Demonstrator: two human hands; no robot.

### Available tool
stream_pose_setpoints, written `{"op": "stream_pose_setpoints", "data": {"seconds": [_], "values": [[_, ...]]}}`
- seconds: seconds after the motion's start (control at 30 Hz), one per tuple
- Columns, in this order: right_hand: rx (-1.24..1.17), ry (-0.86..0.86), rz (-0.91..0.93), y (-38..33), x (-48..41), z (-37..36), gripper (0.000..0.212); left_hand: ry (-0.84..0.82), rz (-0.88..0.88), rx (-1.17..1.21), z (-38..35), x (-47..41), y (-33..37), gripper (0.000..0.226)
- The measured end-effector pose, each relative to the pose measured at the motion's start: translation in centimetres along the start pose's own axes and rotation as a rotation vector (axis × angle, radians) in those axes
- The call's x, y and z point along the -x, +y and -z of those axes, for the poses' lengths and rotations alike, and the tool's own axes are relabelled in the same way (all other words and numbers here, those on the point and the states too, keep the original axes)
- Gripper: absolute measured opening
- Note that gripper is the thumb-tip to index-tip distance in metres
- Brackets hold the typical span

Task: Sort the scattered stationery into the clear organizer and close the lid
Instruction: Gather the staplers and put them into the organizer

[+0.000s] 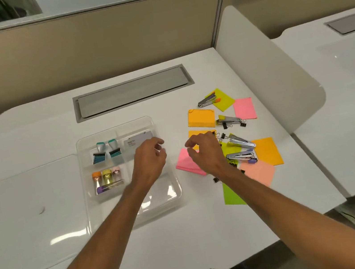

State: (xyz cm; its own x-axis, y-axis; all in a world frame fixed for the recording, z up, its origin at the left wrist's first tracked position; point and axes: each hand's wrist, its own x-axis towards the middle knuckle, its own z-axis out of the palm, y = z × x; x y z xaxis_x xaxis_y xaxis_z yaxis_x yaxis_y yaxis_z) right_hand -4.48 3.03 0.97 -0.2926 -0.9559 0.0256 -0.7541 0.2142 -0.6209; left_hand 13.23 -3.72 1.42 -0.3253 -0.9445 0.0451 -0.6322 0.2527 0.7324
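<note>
The clear organizer [92, 139] lies open on the white desk, its lid [33, 217] flat to the left. Inside are two teal stamps [105, 152], a white card box [137, 141] and several small highlighters [107, 177]. My left hand [149, 160] hovers over the organizer's right side, fingers curled apart, holding nothing. My right hand [202, 151] hovers over a pink sticky pad [186, 163], empty with fingers apart. Scattered to the right are sticky pads in orange [201, 118], pink [244, 109] and green [232, 195], several staplers [241, 142] and black binder clips [241, 122].
A grey cable hatch [133, 92] sits in the desk behind the organizer. A white divider panel [266, 65] stands at the right, with a second desk beyond it. A tan partition runs along the back.
</note>
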Motion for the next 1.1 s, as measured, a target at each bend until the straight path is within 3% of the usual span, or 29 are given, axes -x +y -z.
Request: {"op": "stream_pose_setpoints", "data": {"seconds": [0.3, 0.53, 0.7, 0.83, 0.97, 1.1], "values": [[0.234, 0.007, -0.156, 9.7, -0.9, 5.9, 0.027, -0.170, -0.021, -0.035, -6.5, 0.2, 5.1, 0.025], [0.425, -0.210, -0.147, 14.2, -2.4, 7.7, 0.040, -0.193, 0.020, -0.041, -9.9, 0.5, 8.3, 0.025], [0.267, -0.196, -0.099, 15.3, -3.4, 8.5, 0.036, -0.157, 0.061, 0.004, -11.6, 0.4, 10.2, 0.023], [-0.018, -0.114, -0.116, 14.3, -3.2, 9.8, 0.035, -0.157, 0.190, 0.164, -12.7, -0.1, 11.8, 0.025], [-0.303, -0.154, -0.120, 12.5, -2.9, 11.1, 0.034, -0.339, 0.489, 0.627, -13.7, -0.6, 13.5, 0.045], [-0.456, -0.236, -0.087, 11.0, -2.7, 11.6, 0.037, -0.331, 0.630, 1.004, -13.7, -0.9, 13.7, 0.031]]}}
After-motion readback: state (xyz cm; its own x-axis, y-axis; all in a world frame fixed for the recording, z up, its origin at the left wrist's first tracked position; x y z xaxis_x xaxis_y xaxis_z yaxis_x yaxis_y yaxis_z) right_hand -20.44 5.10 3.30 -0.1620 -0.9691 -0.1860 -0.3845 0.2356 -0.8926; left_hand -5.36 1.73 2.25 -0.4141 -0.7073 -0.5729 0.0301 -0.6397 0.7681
